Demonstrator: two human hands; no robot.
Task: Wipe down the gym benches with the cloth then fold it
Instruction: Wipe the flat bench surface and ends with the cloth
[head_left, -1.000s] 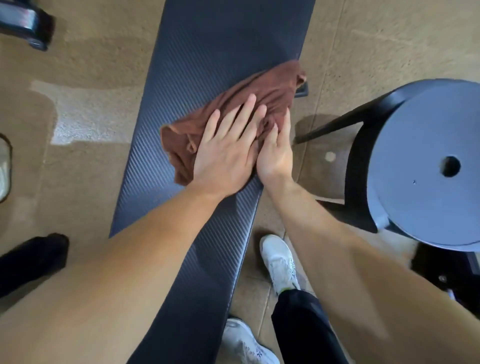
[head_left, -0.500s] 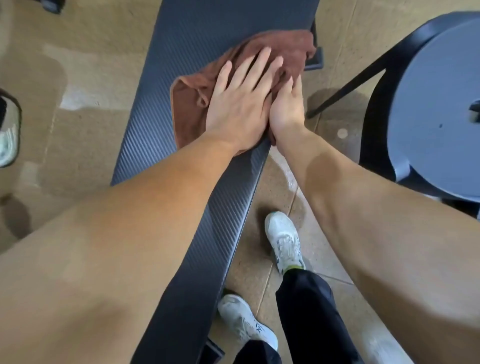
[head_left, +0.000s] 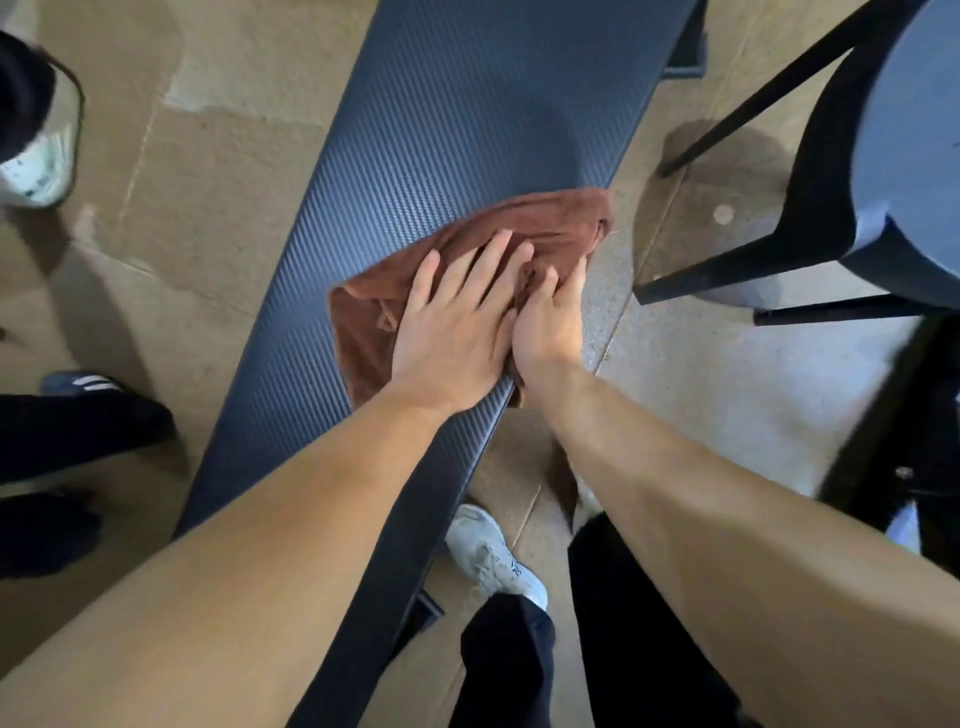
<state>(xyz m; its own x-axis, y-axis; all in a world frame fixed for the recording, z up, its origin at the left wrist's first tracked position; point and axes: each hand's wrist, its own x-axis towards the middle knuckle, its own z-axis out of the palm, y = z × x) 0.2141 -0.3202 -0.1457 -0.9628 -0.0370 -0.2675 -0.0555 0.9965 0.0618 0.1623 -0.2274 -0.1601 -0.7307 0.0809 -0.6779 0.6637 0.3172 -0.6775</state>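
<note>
While both palms bear down on it, the brown cloth (head_left: 550, 218) lies bunched across the dark bench (head_left: 441, 119).

From the head camera, the left hand (head_left: 452, 338) lies flat on the cloth, fingers straight and spread, pointing toward one o'clock. The right hand (head_left: 550, 327) touches it on its three o'clock side, fingers straight and close together, pressing the cloth at the bench's right edge. Cloth shows beyond the fingertips and at nine o'clock of the left hand. A dark round stool (head_left: 909, 156) stands at two o'clock, apart from the bench; a white shoe (head_left: 493, 561) rests at six o'clock on the tan floor (head_left: 218, 171).
</note>
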